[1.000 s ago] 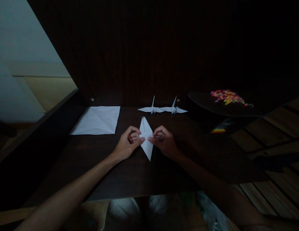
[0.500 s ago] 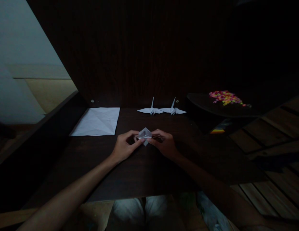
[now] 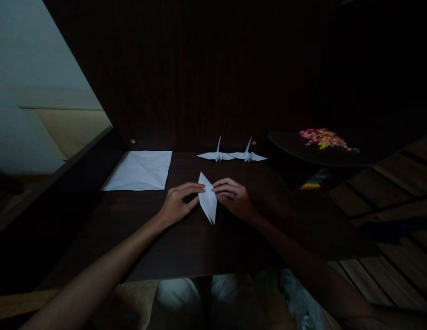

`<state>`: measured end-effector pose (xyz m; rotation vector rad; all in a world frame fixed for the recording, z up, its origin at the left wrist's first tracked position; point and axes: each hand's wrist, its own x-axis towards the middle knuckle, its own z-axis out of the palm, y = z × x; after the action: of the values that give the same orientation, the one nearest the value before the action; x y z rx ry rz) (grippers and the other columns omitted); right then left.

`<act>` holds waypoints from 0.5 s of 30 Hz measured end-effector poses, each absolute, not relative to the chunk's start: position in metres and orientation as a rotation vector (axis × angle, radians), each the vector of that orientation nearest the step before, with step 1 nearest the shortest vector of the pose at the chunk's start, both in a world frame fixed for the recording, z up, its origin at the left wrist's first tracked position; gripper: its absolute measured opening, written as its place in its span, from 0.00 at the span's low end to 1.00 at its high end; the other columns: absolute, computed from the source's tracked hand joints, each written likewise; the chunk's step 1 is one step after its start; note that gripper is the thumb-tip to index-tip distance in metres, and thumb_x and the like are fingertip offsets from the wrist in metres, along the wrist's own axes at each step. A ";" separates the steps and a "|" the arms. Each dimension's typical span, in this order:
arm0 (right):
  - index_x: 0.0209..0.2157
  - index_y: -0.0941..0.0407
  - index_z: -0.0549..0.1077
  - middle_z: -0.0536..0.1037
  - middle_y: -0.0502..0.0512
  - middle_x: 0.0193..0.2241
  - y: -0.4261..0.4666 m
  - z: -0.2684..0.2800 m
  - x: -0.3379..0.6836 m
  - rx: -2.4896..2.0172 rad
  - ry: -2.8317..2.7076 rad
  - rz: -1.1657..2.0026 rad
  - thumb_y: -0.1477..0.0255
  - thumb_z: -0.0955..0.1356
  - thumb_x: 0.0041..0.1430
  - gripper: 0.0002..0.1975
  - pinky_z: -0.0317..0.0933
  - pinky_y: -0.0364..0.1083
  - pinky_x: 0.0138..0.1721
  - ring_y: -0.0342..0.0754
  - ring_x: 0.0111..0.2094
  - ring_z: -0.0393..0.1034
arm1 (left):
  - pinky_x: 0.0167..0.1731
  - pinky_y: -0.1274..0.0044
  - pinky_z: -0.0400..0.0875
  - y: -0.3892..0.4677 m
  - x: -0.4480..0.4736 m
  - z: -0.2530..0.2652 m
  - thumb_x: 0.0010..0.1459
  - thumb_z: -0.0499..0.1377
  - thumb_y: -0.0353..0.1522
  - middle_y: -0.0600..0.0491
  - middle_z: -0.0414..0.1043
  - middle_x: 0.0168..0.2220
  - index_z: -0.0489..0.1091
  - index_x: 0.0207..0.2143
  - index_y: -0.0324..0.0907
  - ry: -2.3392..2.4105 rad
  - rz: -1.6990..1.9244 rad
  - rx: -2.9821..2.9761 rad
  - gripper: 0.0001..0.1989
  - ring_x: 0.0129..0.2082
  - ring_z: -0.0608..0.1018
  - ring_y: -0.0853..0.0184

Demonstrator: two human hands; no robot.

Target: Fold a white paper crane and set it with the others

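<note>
- Head view, dim light: white paper fold (image 3: 208, 201) mid-bench, between both hands. Long diamond shape; far end a single point, near end split into two narrow points side by side. Axis slightly slanted, far point leaning left. Whether its underside touches the bench (image 3: 158, 256): cannot tell.
- Left hand (image 3: 179, 201): closed on the fold's left edge, fingers stretched across to the upper face, thumb lower down against the same edge.
- Right hand (image 3: 235, 198): closed on the opposite edge, fingertips on the upper face, other fingers bent; thumb partly hidden beneath them.
- Bench dark brown, wood-grained; tall dark panel (image 3: 206, 73) along its back, with a pale round fitting (image 3: 132, 141) low on the left and a second near the cranes.
- Far left of bench: white sheet (image 3: 139, 170), flat, creased, well apart from the left hand.
- Behind the fold, by the panel: two white cranes, left crane (image 3: 218, 156) and right crane (image 3: 249, 156), wings spread, neighbouring wingtips meeting or overlapping.
- Right of the cranes: dark shelf (image 3: 285, 145) with rounded front, carrying a loose heap of small pink, red and yellow pieces (image 3: 325, 139). Below it, a bright yellow-orange patch, too dark to name.
- Lower right: slatted wooden floor (image 3: 381, 277). Below the bench's near edge: the person's knees (image 3: 180, 295), pale cloth.
</note>
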<state>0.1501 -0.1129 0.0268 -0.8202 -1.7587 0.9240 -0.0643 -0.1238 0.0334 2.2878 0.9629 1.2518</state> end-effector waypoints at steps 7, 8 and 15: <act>0.35 0.57 0.78 0.75 0.58 0.37 -0.103 0.019 0.156 -0.889 -2.170 0.745 0.78 0.69 0.51 0.08 0.70 0.49 0.39 0.47 0.35 0.73 | 0.55 0.66 0.67 -0.116 -0.071 0.028 0.52 0.55 0.23 0.50 0.76 0.48 0.73 0.48 0.42 1.006 0.757 2.436 0.21 0.53 0.73 0.61; 0.35 0.57 0.78 0.76 0.58 0.38 -0.103 0.020 0.156 -0.890 -2.227 0.670 0.78 0.69 0.51 0.09 0.69 0.51 0.42 0.49 0.37 0.73 | 0.56 0.64 0.66 -0.116 -0.072 0.028 0.52 0.56 0.24 0.50 0.75 0.49 0.73 0.48 0.42 1.021 0.710 2.460 0.21 0.55 0.70 0.59; 0.37 0.55 0.78 0.76 0.57 0.43 -0.100 0.023 0.161 -0.806 -2.403 0.485 0.77 0.71 0.51 0.10 0.64 0.55 0.46 0.52 0.44 0.68 | 0.50 0.65 0.67 -0.116 -0.076 0.038 0.51 0.59 0.28 0.48 0.73 0.46 0.75 0.46 0.42 1.010 0.633 2.520 0.18 0.47 0.71 0.59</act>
<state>0.1608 -0.0999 0.0232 -0.8062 -2.4034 0.4847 -0.0763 -0.1162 0.0379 2.5197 1.0098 0.6327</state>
